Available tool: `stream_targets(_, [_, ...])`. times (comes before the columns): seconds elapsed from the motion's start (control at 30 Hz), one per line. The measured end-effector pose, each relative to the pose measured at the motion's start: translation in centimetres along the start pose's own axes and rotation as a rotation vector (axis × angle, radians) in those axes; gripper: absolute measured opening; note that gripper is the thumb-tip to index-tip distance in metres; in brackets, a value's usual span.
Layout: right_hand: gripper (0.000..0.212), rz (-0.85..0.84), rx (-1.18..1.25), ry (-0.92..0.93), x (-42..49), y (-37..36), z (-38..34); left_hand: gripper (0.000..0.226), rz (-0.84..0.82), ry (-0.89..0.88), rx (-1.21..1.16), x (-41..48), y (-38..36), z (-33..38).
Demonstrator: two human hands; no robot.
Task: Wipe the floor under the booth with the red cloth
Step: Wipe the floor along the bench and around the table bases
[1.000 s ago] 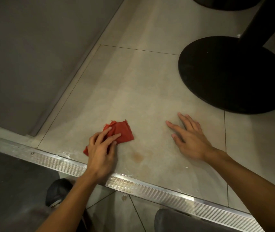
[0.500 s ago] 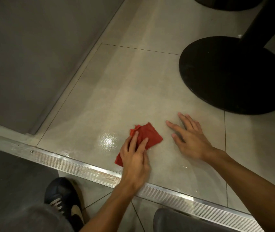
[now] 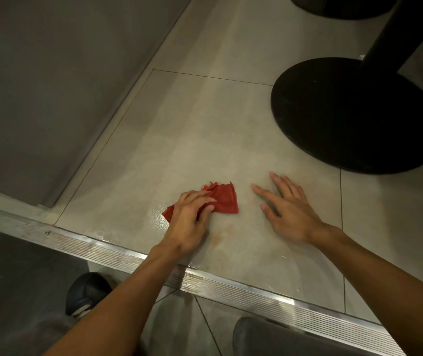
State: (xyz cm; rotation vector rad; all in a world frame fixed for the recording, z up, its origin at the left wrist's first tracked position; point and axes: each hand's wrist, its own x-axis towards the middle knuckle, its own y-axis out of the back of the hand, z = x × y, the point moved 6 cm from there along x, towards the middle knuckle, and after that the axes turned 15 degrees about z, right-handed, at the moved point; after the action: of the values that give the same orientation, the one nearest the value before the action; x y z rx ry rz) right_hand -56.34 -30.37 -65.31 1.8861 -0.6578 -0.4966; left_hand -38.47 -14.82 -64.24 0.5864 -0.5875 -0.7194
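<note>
The red cloth [image 3: 224,201] lies crumpled on the beige floor tile [image 3: 179,140] of the raised booth floor. My left hand [image 3: 191,217] presses down on the cloth's left half, fingers laid over it and pointing right. Flat on the tile to the right of the cloth rests my right hand [image 3: 286,211], fingers spread, holding nothing. A faint brownish stain [image 3: 218,237] shows just below the cloth. The tile beside my left hand has a wet sheen.
A round black table base [image 3: 354,116] with its post stands at the right, a second base [image 3: 333,6] at the top. The grey booth panel [image 3: 51,86] runs along the left. A ribbed metal step edge [image 3: 231,281] crosses below my hands; my shoe [image 3: 84,296] is beneath it.
My left hand swept the cloth right toward my right hand, then drew back left a little and turned its fingers rightward. My right hand has stayed planted.
</note>
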Motion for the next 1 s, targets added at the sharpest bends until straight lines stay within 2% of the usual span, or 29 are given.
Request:
stream_targets(0.2, [0.05,0.017,0.015,0.006,0.0,-0.1,0.0,0.019,-0.121,-0.05,-0.091,-3.2,0.9,1.4])
stream_targets(0.33, [0.05,0.019,0.0,-0.003,0.0,-0.2,0.1,0.033,-0.275,-0.245,0.091,-7.5,0.4,3.0])
stream_targets(0.43, [0.05,0.017,0.0,-0.01,0.0,-0.2,0.0,0.04,-0.303,-0.267,0.224,-9.1,0.7,3.0])
stream_targets(0.57, [0.05,0.01,0.001,-0.009,-0.1,-0.1,0.0,0.042,-0.236,-0.195,0.255,-8.7,1.6,1.4])
stream_targets(0.77, [0.05,-0.001,0.022,0.011,-0.1,0.1,-0.1,0.047,-0.053,0.033,0.328,-6.1,3.3,-2.6])
stream_targets(0.9, [0.049,0.011,0.033,0.014,-0.1,0.1,0.0,0.053,0.064,0.226,0.359,-6.4,1.8,-0.7])
stream_targets(1.0, [0.048,0.024,0.054,0.013,-0.1,0.2,0.0,0.055,0.075,0.265,0.371,-7.2,-0.6,1.8])
